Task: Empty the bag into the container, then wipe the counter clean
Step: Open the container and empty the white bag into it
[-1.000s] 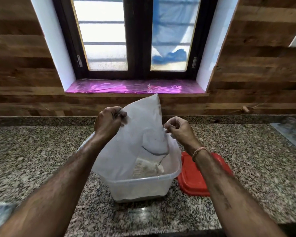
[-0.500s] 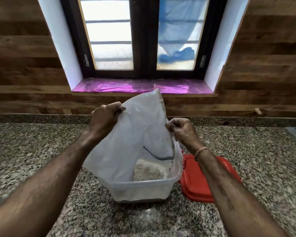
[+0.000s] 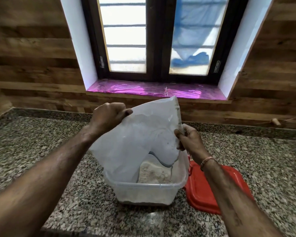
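Observation:
A translucent white plastic bag point(image 3: 135, 142) hangs tilted, mouth down, inside a clear plastic container point(image 3: 143, 192) on the speckled granite counter point(image 3: 32, 151). My left hand point(image 3: 108, 117) pinches the bag's upper left corner. My right hand point(image 3: 190, 141) grips its right edge, lower down. A pale, powdery heap point(image 3: 152, 173) lies in the container below the bag's mouth. The bag hides the back of the container.
A red lid point(image 3: 203, 190) lies flat just right of the container, partly under my right forearm. A wood-panelled wall and a window with a purple-lined sill point(image 3: 152, 90) stand behind the counter. The counter's front edge runs just below the container.
The heap in the container has grown. My left hand has lifted the bag's corner a little higher, and the view has shifted so the scene sits further right.

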The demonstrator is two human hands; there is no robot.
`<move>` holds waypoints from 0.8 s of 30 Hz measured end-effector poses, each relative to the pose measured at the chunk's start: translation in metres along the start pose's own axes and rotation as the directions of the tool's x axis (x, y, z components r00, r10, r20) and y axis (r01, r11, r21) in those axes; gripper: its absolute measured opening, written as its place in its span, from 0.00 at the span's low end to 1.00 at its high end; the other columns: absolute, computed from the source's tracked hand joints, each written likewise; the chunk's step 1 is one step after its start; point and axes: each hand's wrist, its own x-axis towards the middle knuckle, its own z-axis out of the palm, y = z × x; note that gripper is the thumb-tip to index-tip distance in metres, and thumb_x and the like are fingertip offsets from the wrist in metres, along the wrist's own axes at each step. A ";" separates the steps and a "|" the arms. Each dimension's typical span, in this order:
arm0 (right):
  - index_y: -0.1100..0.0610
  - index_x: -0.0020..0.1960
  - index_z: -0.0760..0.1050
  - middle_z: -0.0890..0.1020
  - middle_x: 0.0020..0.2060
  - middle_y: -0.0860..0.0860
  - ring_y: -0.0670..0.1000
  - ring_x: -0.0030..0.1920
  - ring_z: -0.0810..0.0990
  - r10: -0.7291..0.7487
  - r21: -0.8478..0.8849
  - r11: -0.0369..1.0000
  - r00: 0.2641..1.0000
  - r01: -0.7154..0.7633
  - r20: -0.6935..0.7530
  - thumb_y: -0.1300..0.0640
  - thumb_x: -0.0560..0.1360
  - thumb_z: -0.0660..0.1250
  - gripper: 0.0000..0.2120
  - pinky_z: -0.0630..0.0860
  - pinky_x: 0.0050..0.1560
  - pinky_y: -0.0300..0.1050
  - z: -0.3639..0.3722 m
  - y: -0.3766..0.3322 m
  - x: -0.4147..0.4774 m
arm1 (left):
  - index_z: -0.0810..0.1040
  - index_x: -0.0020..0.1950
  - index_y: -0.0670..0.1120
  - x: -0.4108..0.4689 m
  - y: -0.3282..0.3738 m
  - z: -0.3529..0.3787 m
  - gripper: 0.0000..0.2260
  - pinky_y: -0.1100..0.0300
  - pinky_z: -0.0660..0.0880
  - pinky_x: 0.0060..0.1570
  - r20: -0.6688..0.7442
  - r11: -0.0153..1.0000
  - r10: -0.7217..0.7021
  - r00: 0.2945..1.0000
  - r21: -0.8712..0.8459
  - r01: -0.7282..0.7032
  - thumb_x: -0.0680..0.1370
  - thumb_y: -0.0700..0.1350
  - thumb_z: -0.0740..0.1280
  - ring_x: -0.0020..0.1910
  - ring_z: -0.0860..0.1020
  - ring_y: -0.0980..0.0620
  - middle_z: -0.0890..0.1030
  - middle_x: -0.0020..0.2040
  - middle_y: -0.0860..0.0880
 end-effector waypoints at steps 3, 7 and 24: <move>0.62 0.48 0.75 0.78 0.25 0.54 0.49 0.23 0.76 0.076 0.098 0.992 0.996 -0.080 0.039 0.56 0.83 0.65 0.10 0.69 0.25 0.40 -0.006 0.001 -0.007 | 0.73 0.35 0.50 -0.017 -0.039 -0.007 0.27 0.54 0.69 0.37 0.310 0.979 -0.170 0.935 -0.052 0.195 0.66 0.75 0.66 0.34 0.75 0.51 0.76 0.30 0.56; 0.62 0.52 0.76 0.78 0.29 0.52 0.45 0.23 0.76 0.119 0.143 0.981 0.989 -0.131 0.087 0.54 0.83 0.65 0.10 0.70 0.23 0.37 -0.005 0.001 -0.009 | 0.83 0.42 0.48 -0.061 -0.076 -0.010 0.18 0.57 0.73 0.39 0.476 0.757 -0.246 0.844 -0.450 0.474 0.68 0.62 0.78 0.36 0.80 0.51 0.86 0.38 0.49; 0.62 0.44 0.79 0.85 0.40 0.55 0.48 0.40 0.81 -0.012 0.135 0.991 0.997 0.001 0.076 0.63 0.77 0.74 0.05 0.80 0.44 0.46 -0.012 0.011 -0.009 | 0.82 0.58 0.49 -0.131 -0.018 0.065 0.14 0.60 0.83 0.43 0.203 0.292 -0.485 0.851 -0.879 0.376 0.75 0.47 0.78 0.54 0.86 0.46 0.88 0.51 0.52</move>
